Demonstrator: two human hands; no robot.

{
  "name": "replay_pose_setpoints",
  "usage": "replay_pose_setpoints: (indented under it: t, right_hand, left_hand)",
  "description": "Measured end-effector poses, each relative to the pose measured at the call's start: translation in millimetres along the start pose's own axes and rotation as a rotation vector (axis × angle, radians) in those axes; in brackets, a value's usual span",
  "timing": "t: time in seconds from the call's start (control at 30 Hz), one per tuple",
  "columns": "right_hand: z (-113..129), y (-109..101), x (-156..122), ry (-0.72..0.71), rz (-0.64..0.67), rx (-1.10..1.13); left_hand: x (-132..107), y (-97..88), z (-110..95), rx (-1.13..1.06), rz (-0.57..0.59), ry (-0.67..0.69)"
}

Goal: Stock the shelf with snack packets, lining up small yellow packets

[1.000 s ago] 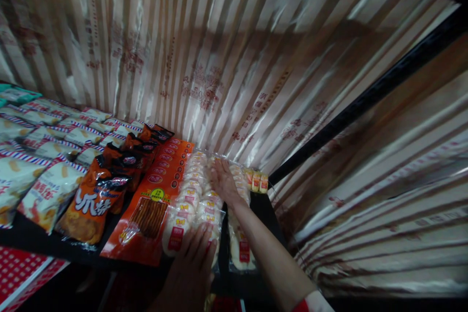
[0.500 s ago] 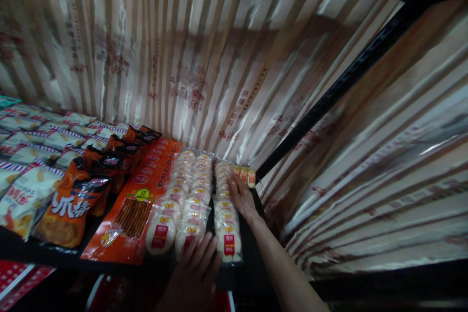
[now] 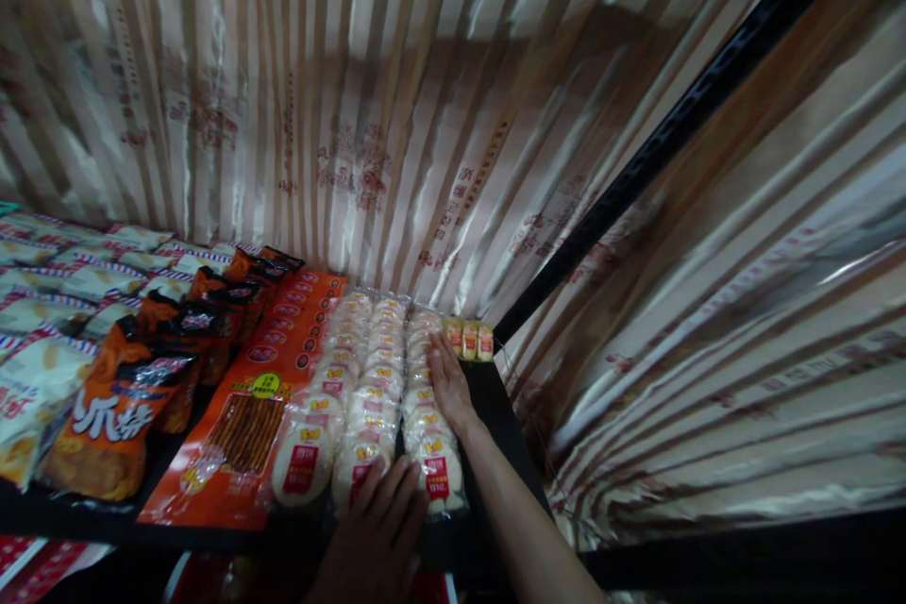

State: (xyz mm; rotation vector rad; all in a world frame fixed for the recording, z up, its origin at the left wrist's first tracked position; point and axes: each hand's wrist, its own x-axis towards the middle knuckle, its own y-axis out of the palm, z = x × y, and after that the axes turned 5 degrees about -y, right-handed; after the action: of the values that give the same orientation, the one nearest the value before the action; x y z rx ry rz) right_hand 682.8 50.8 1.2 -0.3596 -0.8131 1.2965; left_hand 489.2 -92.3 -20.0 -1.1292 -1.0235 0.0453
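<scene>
Three rows of clear-wrapped round rice crackers lie on a black shelf (image 3: 488, 453). My right hand (image 3: 451, 385) rests flat along the right side of the rightmost cracker row (image 3: 433, 458), fingers stretched toward the back. Over the front end of the middle cracker row (image 3: 375, 396) lies my left hand (image 3: 378, 524), its fingers spread and touching the front packets. The left cracker row (image 3: 304, 462) stands beside a flat orange snack packet (image 3: 244, 415). Neither hand grasps a packet.
Small yellow packets (image 3: 469, 340) sit at the shelf's back right. Orange-and-black snack bags (image 3: 106, 425) and white snack bags (image 3: 42, 387) fill the left side. A pleated patterned sheet (image 3: 354, 113) hangs behind, and a black metal post (image 3: 637, 170) rises at the right.
The rightmost cracker row has shifted left against the middle row, narrowing the gap between them. My right hand has moved left with it, and more of the yellow packets shows.
</scene>
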Motion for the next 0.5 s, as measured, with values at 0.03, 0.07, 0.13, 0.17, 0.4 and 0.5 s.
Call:
replay_pose_setpoints:
  t: [0.03,0.07,0.13,0.17,0.4,0.5]
  right_hand:
    - [2.4,2.2,0.4,0.009,0.001,0.003]
    - [4.4,4.1,0.8,0.018,0.000,0.005]
    - [6.7,6.1,1.5,0.030,-0.004,0.014]
    - [6.9,6.1,2.0,0.035,-0.005,0.019]
    - [8.4,-5.2,16.1,0.082,-0.018,0.081]
    - [10.2,-8.0,27.8,0.133,-0.037,0.133]
  left_hand:
    - [0.2,-0.5,0.7,0.002,-0.013,-0.008]
    - [0.5,-0.8,1.4,0.003,-0.025,-0.016]
    - [0.9,-0.5,2.7,0.002,-0.047,-0.030]
    - [0.9,0.1,3.2,0.001,-0.055,-0.033]
    - [-2.9,8.0,3.9,0.005,-0.083,-0.012]
    - [-3.1,8.8,4.4,0.013,-0.084,-0.023]
